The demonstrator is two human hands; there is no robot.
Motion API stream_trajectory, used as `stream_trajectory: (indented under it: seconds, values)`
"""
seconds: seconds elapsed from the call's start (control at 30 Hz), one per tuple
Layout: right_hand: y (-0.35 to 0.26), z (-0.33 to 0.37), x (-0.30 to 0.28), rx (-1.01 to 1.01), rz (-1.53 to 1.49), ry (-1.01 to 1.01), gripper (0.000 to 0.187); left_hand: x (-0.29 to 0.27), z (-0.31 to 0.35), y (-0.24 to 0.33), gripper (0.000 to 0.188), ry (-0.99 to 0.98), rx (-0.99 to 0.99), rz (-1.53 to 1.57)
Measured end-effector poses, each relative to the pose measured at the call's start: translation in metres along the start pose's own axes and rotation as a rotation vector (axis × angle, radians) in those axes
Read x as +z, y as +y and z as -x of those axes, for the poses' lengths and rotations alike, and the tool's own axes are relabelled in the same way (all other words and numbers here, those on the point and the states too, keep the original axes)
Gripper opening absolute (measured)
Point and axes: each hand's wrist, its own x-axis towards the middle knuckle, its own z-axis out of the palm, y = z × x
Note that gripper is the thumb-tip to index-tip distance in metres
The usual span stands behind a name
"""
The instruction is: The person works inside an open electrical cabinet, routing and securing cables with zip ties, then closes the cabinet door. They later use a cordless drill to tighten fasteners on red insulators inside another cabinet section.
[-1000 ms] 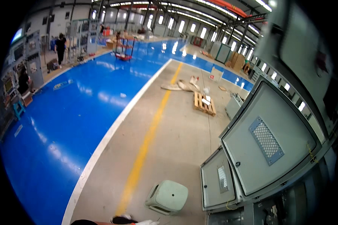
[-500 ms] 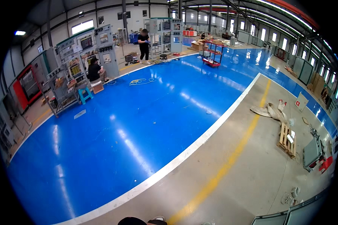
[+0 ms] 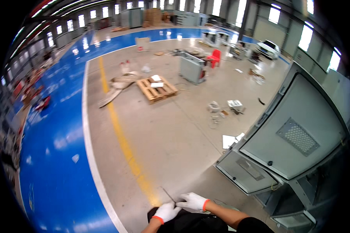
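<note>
Both my hands wear white gloves with orange cuffs and meet at the lower middle, in front of my dark clothing. A thin dark rod [image 3: 168, 195] sticks out up and to the left from where the fingers come together. My left hand [image 3: 167, 212] is closed at its lower end. My right hand [image 3: 192, 201] reaches in from the right, its fingers bent onto the same spot. The rod's other end is hidden by the gloves, so its kind does not show.
Grey metal cabinets with open doors [image 3: 295, 116] stand close on my right. Ahead are a wooden pallet [image 3: 156, 89], crumpled sheeting [image 3: 120, 83], a grey cabinet [image 3: 191, 68], a red chair [image 3: 215, 58] and scattered papers [image 3: 229, 140]. A blue floor lane [image 3: 62, 163] runs along the left.
My view has swung right and down, bringing the pallet to the middle and the grey cabinets in at right. Both gloved hands and the rod have come into view.
</note>
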Motion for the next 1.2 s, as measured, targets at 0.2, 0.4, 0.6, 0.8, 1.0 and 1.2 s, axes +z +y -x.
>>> stream_trajectory:
  seconds: [0.2,0.4,0.6,0.8,1.0,1.2]
  values:
    - [0.041,-0.106,-0.117,0.039,-0.116,0.064,0.036,-0.100,-0.159,0.016,0.058,-0.139,0.054,-0.074]
    - [0.098,-0.192,-0.242,0.260,-0.583,0.197,0.031,-0.185,-0.355,0.033,0.033,-0.305,0.261,0.246]
    - [0.139,-0.217,-0.384,0.421,-0.781,0.494,0.030,-0.258,-0.534,0.135,0.025,-0.692,0.240,0.427]
    - [0.244,-0.236,-0.514,0.554,-0.426,0.811,0.033,-0.237,-0.723,0.247,0.033,-0.640,0.305,0.267]
    - [0.380,-0.237,-0.680,0.478,-0.797,0.978,0.037,-0.222,-0.922,0.377,0.042,-0.762,0.043,0.409]
    - [0.435,-0.157,-0.850,0.486,-0.992,1.355,0.036,-0.238,-1.063,0.562,0.045,-1.136,-0.112,0.856]
